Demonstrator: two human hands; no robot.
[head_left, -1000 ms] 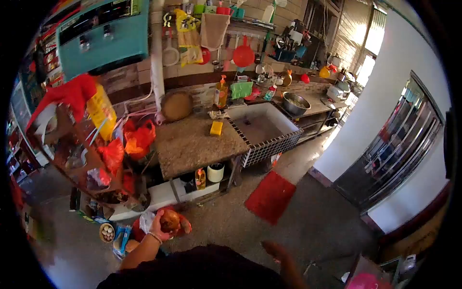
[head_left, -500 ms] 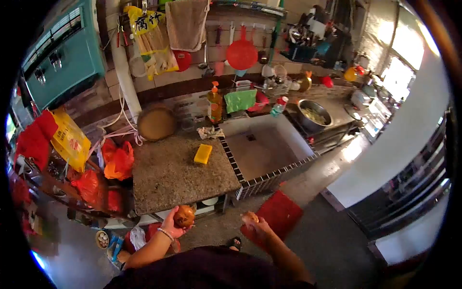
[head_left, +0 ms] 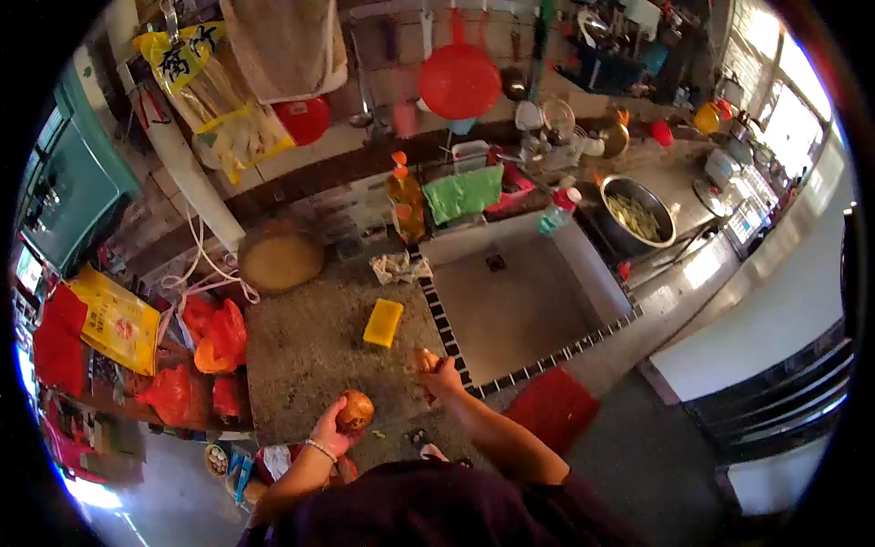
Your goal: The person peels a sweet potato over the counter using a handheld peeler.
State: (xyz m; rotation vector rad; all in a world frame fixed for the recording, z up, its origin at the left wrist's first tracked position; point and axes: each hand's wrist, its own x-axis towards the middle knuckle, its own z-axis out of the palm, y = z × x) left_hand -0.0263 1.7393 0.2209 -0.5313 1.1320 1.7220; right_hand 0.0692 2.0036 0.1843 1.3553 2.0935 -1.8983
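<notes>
My left hand [head_left: 334,432], with a beaded bracelet at the wrist, holds a round orange-brown vegetable [head_left: 355,412], onion-like with dark patches, near the counter's front edge. My right hand [head_left: 447,379] is closed around a smaller orange-brown piece [head_left: 427,361] over the counter's right front part, beside the sink's tiled rim. Its exact kind is unclear, as the fingers partly cover it. A yellow sponge [head_left: 384,323] lies on the speckled stone counter [head_left: 301,342], just beyond both hands. Behind it sits a crumpled cloth [head_left: 399,268].
To the right is a white sink [head_left: 519,301] edged with black tiles. A metal pot [head_left: 638,215] of pale food stands past it. Behind are a pump bottle [head_left: 404,202], a green cloth [head_left: 463,194] and a brown round board [head_left: 281,260]. Red bags [head_left: 214,333] hang left.
My right hand has moved up and left, from above the floor to over the counter, with the small piece in it. My left hand still holds the round vegetable. The view has shifted closer.
</notes>
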